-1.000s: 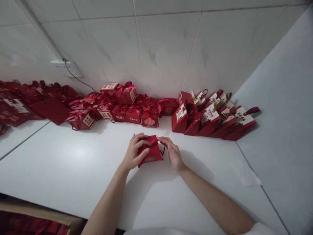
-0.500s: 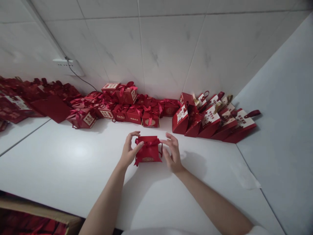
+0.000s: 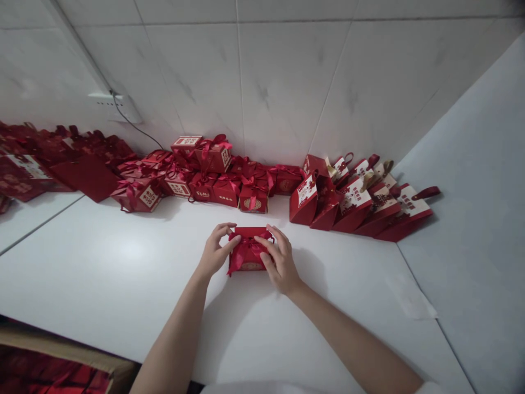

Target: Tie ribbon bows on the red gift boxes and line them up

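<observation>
Left hand (image 3: 214,251): at red box (image 3: 258,260), nine o'clock; cannot tell if grasping
Right hand (image 3: 282,264): fingers over ribbon (image 3: 248,247), three o'clock; cannot tell if grasping

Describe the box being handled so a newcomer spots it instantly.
On the white tabletop, look in front of the ribboned red boxes lining the pale tiled wall. There sits a rectangular red box bearing shiny ribbon, the only one between the hands.

Free to pass over the white counter (image 3: 135,295) outside the hands, left (image 3: 214,253) and right (image 3: 282,268). Barred behind the red box (image 3: 252,260), past a narrow gap, by ribboned boxes (image 3: 227,191) and white-tagged boxes (image 3: 355,200); closed off beyond by tiled wall (image 3: 283,87).
</observation>
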Available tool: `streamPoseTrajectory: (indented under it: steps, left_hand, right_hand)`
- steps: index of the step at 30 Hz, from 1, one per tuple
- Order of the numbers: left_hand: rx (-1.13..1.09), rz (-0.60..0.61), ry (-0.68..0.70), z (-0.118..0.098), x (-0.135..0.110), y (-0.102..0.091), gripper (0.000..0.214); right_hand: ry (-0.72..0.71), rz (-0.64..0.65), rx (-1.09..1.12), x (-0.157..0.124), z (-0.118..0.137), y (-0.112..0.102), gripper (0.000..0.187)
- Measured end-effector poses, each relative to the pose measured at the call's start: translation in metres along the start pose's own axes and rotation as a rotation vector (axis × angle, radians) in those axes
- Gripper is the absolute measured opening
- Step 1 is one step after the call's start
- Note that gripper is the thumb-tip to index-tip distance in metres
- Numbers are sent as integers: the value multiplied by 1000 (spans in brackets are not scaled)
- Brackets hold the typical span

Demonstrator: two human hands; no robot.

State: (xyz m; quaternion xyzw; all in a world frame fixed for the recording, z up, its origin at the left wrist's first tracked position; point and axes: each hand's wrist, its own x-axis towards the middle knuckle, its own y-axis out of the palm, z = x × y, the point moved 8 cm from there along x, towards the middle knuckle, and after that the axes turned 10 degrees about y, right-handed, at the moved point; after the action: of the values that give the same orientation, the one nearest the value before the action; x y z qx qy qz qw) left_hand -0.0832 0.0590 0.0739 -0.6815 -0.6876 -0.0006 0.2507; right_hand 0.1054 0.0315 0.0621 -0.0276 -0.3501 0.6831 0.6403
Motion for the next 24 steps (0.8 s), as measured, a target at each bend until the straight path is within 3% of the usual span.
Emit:
streamPoseTrajectory:
  steps: [7,10,13,17,20,24]
  left_hand:
    - [-196,-73,-114,15,0,0,32]
    - [-285,-96,-180,22,-1,2,29]
    - [-354,-103,-231,27,-3,5,30]
    - [-385,-90,-248,29,-4,10,30]
    - [-361,-94,-237,31,-4,12,33]
    - [-225,-182,-235,46,-3,0,23]
  right_hand:
    - [67,-97,100,0,-18,-5,46]
    - [116,2,356,-1,-27,5,60]
    - [139,204,643,0,-31,20,93]
    - [177,412,799,0,-32,31,128]
    - [249,474,828,2,-37,36,131]
    - [249,395,812,7,-43,35,128]
